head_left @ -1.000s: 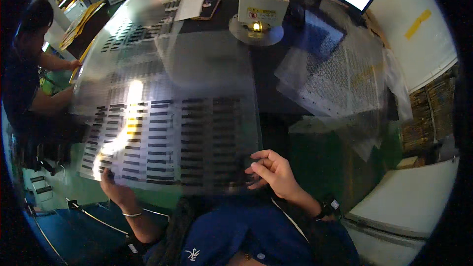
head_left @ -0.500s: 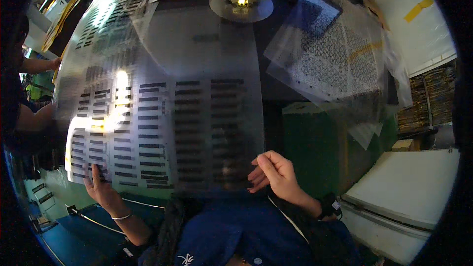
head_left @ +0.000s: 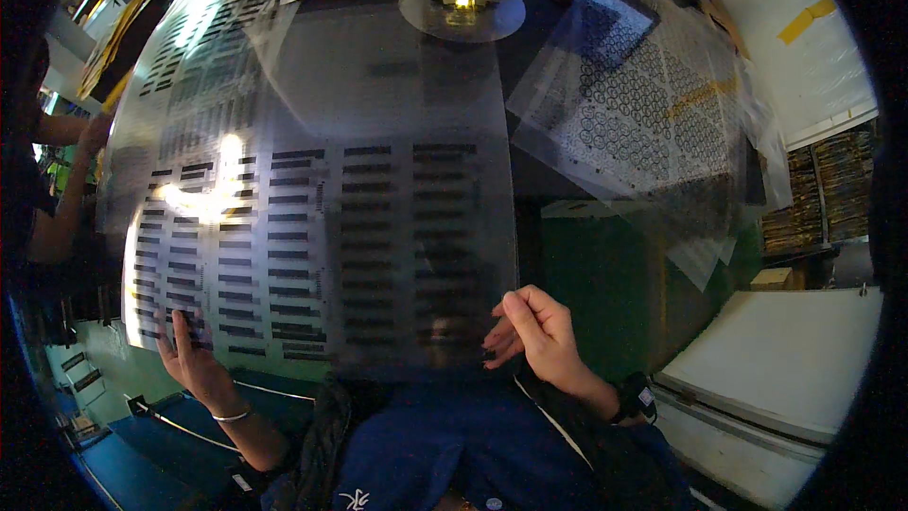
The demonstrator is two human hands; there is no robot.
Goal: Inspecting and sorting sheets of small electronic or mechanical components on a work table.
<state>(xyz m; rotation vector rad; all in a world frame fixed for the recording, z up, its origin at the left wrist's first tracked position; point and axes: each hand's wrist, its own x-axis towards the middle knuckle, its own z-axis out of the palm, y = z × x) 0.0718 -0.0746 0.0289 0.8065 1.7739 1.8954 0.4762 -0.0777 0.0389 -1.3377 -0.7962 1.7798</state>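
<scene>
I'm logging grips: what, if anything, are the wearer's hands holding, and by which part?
A clear sheet with dark bars: right hand by its near right corner; left hand at its near edge, grip unclear.

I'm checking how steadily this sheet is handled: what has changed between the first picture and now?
The left hand and the near left corner of the transparent sheet have shifted left in the picture. The glare streak has drawn back from the sheet's near edge. The round silvery base sits higher, likely because the camera tilted. The right hand stays at the sheet's right edge; nothing is plainly let go.
</scene>
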